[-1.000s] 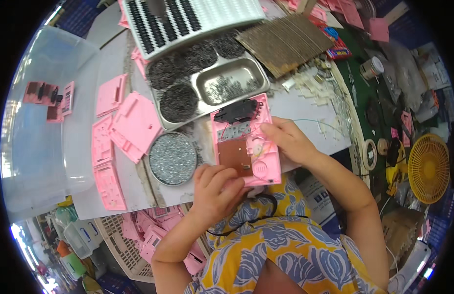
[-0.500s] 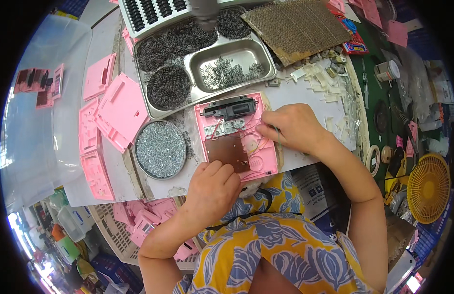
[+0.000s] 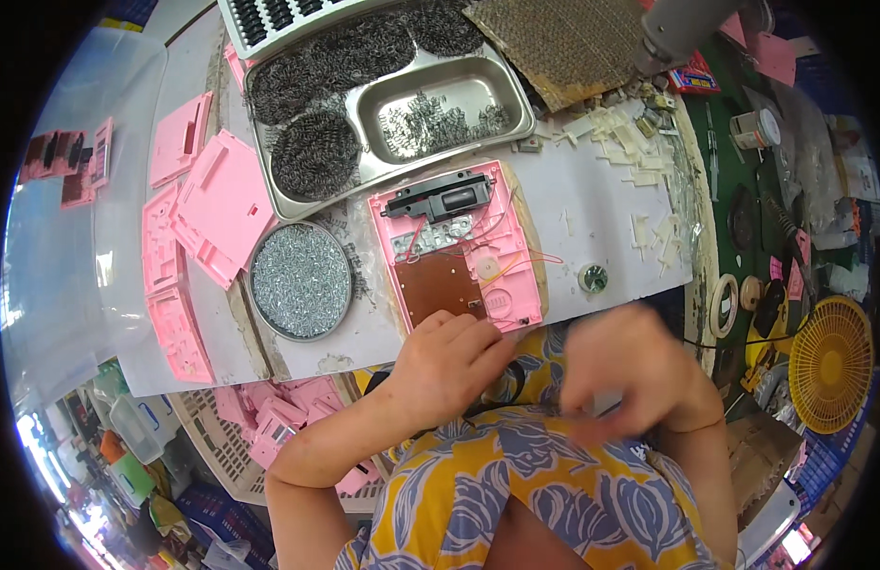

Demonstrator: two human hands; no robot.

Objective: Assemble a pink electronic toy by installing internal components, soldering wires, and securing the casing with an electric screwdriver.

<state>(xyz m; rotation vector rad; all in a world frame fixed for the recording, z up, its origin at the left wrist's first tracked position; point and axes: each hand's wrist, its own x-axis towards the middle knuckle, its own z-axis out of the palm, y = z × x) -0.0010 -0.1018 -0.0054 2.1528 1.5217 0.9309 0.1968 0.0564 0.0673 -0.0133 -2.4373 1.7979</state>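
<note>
A pink plastic casing (image 3: 527,285) lies on the white worktop before me. Inside are a black module (image 3: 440,198), a brown circuit board (image 3: 435,282), a metal contact plate (image 3: 435,237) and thin wires; a red one loops out past the casing's right side. My left hand (image 3: 449,366) is closed over the casing's near edge, fingertips at the board's near end. Apart from the casing, my right hand (image 3: 634,370) is over my lap near the worktop's front edge, smeared by motion. Its fingers and anything in them cannot be made out.
A round dish of small metal pieces (image 3: 300,281) stands left of the casing; beyond is a metal tray (image 3: 364,161) of springs. Pink panels (image 3: 221,204) lie left, white plastic pieces (image 3: 639,152) right. A small round container (image 3: 593,278) stands near the right front edge.
My right hand has left the casing's wires and moved down toward me. My left hand has shifted slightly right. The small round container now shows, and a grey cylindrical thing has swung right.
</note>
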